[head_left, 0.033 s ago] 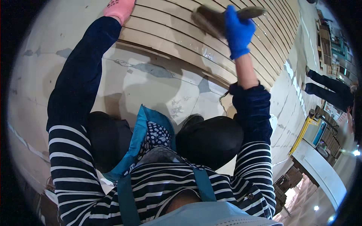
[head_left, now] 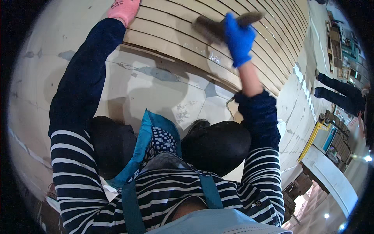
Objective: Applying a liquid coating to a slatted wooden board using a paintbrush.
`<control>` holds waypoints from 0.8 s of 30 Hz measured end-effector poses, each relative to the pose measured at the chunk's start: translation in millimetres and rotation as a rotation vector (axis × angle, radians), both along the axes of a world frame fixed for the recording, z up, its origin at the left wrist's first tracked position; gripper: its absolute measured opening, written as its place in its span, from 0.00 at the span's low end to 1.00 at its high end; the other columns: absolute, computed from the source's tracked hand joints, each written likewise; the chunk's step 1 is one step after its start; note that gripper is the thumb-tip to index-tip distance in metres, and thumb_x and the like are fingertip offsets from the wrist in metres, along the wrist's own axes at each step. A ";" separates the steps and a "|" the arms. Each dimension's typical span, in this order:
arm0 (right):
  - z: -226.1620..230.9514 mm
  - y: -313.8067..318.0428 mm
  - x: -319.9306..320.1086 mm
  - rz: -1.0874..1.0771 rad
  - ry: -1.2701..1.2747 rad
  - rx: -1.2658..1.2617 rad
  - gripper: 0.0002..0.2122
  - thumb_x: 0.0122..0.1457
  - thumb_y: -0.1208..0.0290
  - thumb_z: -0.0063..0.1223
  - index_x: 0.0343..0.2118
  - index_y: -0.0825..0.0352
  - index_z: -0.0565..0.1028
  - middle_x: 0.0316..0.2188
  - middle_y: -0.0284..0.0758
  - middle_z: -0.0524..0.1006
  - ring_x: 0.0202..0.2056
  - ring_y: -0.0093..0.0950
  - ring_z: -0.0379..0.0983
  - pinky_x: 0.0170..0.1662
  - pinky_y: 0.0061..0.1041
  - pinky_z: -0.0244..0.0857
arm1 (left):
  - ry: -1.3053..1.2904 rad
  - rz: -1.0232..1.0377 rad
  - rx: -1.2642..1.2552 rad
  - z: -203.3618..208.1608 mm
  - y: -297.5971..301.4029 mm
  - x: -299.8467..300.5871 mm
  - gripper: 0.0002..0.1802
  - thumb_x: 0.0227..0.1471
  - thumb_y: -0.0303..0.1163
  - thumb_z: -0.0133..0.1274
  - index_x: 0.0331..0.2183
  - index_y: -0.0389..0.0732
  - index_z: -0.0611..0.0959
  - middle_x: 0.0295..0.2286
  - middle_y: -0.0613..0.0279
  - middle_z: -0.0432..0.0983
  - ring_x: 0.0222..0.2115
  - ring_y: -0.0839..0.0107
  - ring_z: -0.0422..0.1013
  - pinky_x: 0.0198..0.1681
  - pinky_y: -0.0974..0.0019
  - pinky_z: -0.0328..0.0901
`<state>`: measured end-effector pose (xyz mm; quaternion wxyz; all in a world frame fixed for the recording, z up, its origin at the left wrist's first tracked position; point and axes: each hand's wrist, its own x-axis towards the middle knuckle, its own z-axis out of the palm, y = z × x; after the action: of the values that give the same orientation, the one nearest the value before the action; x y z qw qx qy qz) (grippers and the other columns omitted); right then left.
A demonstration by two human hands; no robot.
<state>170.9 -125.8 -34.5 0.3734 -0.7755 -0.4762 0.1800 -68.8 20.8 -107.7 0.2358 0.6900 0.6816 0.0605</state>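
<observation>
My right hand (head_left: 238,39), in a blue glove, is closed around a brush (head_left: 208,29), which is smeared by motion. Its broad dark head points left and its tapered handle sticks out to the upper right. The brush is over a wide layer of tan boards or cardboard sheets (head_left: 167,27), lined up in strips with dark lines between them. Shiny, wet-looking streaks lie on the strips near the brush. At the left end of the strips is my left hand (head_left: 124,11), in a pink glove; its fingers run out of view at the top.
Below the strips lies a pale, cracked floor (head_left: 163,93) with grey patches. My bent knees (head_left: 218,146) are close to the strips' near edge. On the right are another person's dark-trousered legs (head_left: 335,89), a yellow-framed cart (head_left: 311,140) and stacked brown material (head_left: 298,187).
My right hand has moved slightly left and toward me with the brush. My left hand stays at the left end of the strips.
</observation>
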 end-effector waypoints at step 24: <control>-22.4 71.4 20.1 0.129 -0.119 0.536 0.11 0.49 0.67 0.54 0.16 0.69 0.73 0.10 0.32 0.71 0.16 0.15 0.66 0.23 0.20 0.60 | -0.026 0.038 0.093 -29.5 12.2 -12.4 0.33 0.50 0.56 0.33 0.49 0.40 0.62 0.43 0.45 0.66 0.45 0.52 0.63 0.47 0.56 0.58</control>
<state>191.0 -54.4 -56.9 0.5241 -0.6263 -0.5765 0.0252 -81.2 33.0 -137.2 0.2110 0.6864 0.6879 0.1057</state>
